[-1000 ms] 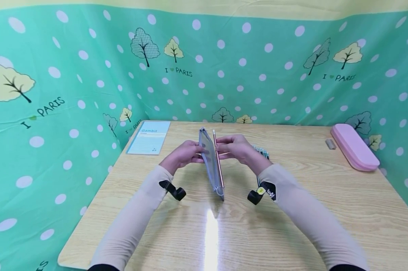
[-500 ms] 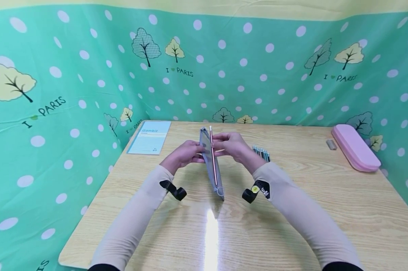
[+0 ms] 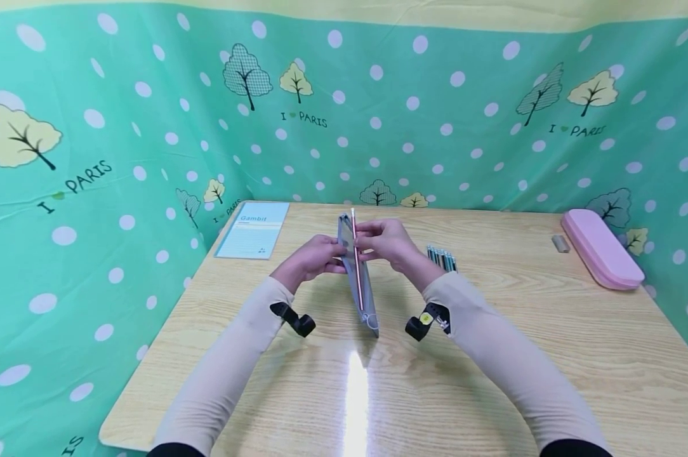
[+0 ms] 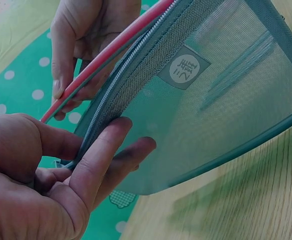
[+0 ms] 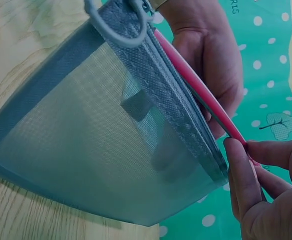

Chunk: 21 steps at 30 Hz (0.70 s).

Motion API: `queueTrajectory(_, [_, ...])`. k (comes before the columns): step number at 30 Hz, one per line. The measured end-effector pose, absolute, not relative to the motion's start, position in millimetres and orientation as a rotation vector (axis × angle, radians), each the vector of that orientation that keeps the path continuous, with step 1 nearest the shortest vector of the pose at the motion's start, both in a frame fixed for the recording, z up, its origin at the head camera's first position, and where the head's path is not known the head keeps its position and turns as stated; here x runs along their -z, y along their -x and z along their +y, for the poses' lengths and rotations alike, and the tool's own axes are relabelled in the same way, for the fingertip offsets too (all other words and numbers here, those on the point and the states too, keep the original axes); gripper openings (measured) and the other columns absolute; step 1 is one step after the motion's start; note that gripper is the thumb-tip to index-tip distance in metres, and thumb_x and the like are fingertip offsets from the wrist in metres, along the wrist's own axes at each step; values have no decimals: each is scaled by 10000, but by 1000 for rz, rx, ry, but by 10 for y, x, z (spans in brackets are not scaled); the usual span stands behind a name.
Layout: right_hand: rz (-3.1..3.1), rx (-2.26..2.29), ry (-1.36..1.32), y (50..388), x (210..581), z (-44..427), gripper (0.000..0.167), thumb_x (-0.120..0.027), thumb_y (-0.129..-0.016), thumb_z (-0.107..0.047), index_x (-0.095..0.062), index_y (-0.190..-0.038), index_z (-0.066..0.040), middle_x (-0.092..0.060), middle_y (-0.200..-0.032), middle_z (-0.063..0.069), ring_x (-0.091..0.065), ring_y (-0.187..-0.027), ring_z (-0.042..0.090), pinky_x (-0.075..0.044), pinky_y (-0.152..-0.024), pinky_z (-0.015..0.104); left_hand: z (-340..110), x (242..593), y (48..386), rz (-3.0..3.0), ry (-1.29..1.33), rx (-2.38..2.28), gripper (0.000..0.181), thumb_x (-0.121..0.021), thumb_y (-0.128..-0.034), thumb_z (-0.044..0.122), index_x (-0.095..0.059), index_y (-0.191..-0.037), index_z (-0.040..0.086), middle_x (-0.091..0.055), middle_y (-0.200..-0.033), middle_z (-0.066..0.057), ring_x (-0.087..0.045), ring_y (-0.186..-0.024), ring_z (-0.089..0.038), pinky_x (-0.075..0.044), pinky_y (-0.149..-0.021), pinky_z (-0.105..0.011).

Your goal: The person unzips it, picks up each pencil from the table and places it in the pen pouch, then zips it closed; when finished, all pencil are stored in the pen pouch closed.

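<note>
Right hand (image 3: pixel 388 242) and red pencil (image 5: pixel 203 92) now farther left than in earlier frame, shifted up to zippered mouth of mesh pouch (image 5: pixel 85 140). Possible trouble: limp pouch, gripped only toward far end by left hand (image 3: pixel 317 255), could fold; pencil, nearly as long as mouth, could then snag or slip down outside. Pouch on edge over table (image 3: pixel 549 285), pinched in left hand. Pencil along mouth, pinched by right hand toward far end; whether partly inside, cannot tell.

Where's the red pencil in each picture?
Head: the red pencil is near the middle, in the right hand.
Left wrist: the pencil slants through the upper left.
Right wrist: the pencil slants right of centre.
Shared landmark: the mesh pouch beside it, in all three.
</note>
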State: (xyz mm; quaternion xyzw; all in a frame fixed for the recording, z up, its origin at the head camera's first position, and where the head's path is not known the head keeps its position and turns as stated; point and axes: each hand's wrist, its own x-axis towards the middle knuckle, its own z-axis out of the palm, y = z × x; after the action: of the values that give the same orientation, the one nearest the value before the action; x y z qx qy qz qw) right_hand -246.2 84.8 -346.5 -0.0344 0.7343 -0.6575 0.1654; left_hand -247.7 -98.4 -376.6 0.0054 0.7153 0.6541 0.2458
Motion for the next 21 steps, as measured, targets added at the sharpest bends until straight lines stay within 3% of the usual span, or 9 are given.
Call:
queueTrajectory(8, [2155,1827,154,2449,3501,832,369,-666,-945,86,-638,-1313,91,-648,-1072,152,-676,-820,172,-671,-734,291,-974,3740,2455,1956,-22,-1802,376,-439,-1068,30,-525,-1382,-159,-661,-1055,-134,-710,-857,-159,-644,-757,-204])
queueTrajectory(21, [2244,1726,218,2408,3473,827,371,-686,-939,70,-658,-1308,60,-669,-1132,204,-720,-827,213,-675,-737,320,-971,3741,2454,1946,-40,-1807,374,-454,-1085,58,-529,-1380,-158,-664,-1020,-115,-716,-849,-158,-647,-775,-216])
